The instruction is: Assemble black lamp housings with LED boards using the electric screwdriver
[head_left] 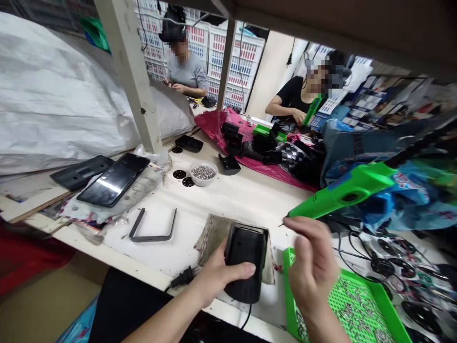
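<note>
My left hand [223, 274] grips a black plastic housing [246, 259] with its thumb across the front. The housing stands over a worn cloth pad [212, 238], and a black cord runs from its lower end. My right hand [314, 267] is raised to the right, slightly blurred, its fingers curled and the index finger by the tip of a green electric screwdriver [342, 188]. Whatever lies within those fingers is hidden. The screwdriver slants down from the upper right. Below my right hand sits a green tray [352, 305] of small metal parts.
A U-shaped metal bracket [153, 237], a phone [114, 180] and a bowl of small metal pieces [203, 173] lie on the left and middle. Black parts rest on pink plastic [210, 126]. Coiled wires [382, 262] crowd the right. Two people work beyond a post [134, 71].
</note>
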